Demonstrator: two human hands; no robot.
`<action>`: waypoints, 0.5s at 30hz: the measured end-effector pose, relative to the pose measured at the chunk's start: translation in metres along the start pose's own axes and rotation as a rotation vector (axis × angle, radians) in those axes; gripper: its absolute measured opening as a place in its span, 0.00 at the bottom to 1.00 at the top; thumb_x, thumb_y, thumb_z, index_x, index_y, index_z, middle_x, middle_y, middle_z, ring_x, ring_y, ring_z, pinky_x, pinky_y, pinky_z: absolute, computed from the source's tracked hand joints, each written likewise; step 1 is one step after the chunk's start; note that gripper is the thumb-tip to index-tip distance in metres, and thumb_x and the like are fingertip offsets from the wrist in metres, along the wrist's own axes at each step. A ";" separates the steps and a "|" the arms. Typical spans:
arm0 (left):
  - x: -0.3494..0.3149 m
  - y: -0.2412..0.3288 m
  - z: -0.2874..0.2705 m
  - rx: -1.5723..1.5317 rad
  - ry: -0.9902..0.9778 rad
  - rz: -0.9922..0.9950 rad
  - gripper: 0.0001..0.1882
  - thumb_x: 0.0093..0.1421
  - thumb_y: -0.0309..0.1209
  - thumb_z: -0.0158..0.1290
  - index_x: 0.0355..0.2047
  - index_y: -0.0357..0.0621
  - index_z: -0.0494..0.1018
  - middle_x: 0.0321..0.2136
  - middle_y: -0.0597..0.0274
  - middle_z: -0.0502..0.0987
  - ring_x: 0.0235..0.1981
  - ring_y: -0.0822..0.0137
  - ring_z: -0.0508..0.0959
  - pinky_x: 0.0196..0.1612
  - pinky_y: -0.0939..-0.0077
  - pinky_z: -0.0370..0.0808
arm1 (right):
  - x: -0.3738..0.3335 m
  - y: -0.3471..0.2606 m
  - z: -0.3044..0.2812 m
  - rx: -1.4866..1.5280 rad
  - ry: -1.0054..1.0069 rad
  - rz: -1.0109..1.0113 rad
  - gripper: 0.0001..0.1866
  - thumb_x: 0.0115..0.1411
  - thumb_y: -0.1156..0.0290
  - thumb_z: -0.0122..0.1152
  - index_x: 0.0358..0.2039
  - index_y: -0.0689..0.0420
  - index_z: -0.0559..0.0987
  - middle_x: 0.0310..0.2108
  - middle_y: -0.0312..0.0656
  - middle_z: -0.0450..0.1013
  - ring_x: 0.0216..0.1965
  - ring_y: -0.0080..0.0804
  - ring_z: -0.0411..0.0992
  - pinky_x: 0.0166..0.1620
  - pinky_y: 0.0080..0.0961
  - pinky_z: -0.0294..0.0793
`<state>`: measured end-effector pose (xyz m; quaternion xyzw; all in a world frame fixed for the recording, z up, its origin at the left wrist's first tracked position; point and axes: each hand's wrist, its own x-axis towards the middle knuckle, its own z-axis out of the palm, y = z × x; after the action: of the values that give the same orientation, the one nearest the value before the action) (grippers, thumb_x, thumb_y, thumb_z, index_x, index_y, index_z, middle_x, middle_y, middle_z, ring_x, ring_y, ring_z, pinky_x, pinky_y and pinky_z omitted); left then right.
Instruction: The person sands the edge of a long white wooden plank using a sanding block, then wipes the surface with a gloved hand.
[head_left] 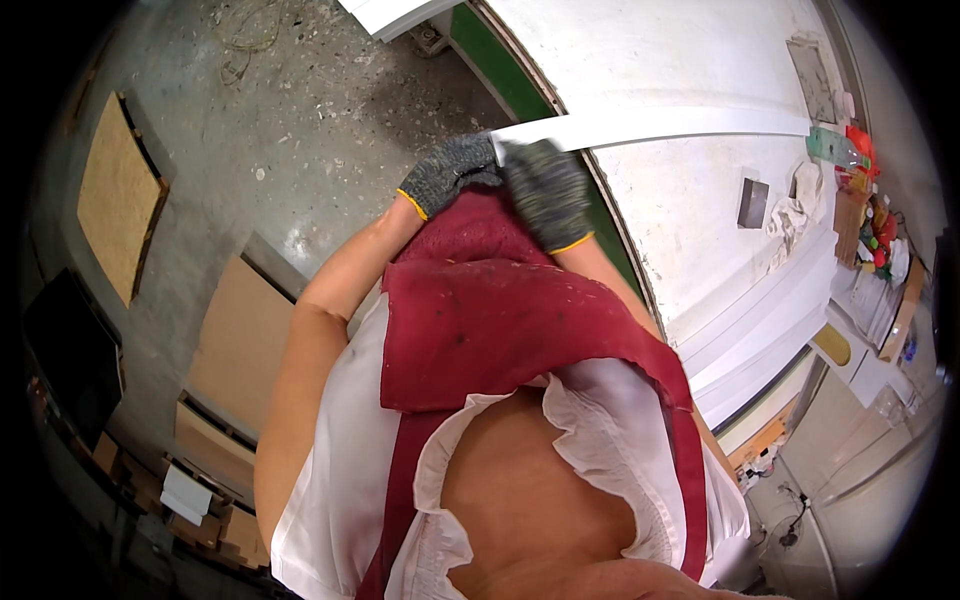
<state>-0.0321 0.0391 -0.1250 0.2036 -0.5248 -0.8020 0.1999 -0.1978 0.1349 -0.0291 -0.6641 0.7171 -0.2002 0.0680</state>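
A long white strip [660,126], flat and narrow, lies across the white tabletop, its near end sticking out past the table edge toward me. My left hand [452,172], in a dark grey knitted glove with a yellow cuff, is closed around that end from the left. My right hand [548,192], gloved the same way, is pressed against the strip just beside it. Motion blurs the right glove, and its fingers cannot be made out. Both hands are in front of my red apron [500,320].
More long white strips [760,310] lie on the right part of the table [670,60]. A small grey metal plate [753,203], a crumpled white cloth [797,205] and mixed clutter [880,235] are farther right. Boards [120,200] lie on the concrete floor at left.
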 end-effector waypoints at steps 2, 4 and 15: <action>0.001 -0.009 -0.013 0.802 -0.057 0.436 0.17 0.67 0.32 0.51 0.53 0.36 0.75 0.46 0.53 0.80 0.45 0.61 0.80 0.49 0.66 0.78 | 0.001 -0.016 -0.005 0.187 -0.017 0.114 0.09 0.58 0.72 0.64 0.39 0.55 0.84 0.34 0.41 0.77 0.34 0.41 0.75 0.42 0.33 0.76; 0.000 -0.009 -0.008 -0.055 -0.009 0.014 0.16 0.65 0.30 0.54 0.52 0.37 0.75 0.46 0.53 0.79 0.44 0.61 0.80 0.48 0.65 0.78 | 0.001 -0.011 -0.010 0.288 -0.003 0.179 0.10 0.58 0.72 0.64 0.40 0.54 0.84 0.34 0.41 0.78 0.34 0.40 0.75 0.42 0.33 0.76; 0.001 -0.003 -0.017 0.960 -0.010 0.583 0.19 0.59 0.23 0.60 0.52 0.39 0.75 0.45 0.46 0.78 0.46 0.52 0.79 0.51 0.63 0.76 | -0.011 -0.021 0.005 0.253 -0.061 0.049 0.11 0.62 0.69 0.56 0.43 0.50 0.82 0.33 0.38 0.75 0.37 0.41 0.73 0.43 0.39 0.74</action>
<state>-0.0239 0.0270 -0.1341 0.1145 -0.8665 -0.3855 0.2958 -0.1757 0.1438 -0.0272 -0.6383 0.6999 -0.2668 0.1779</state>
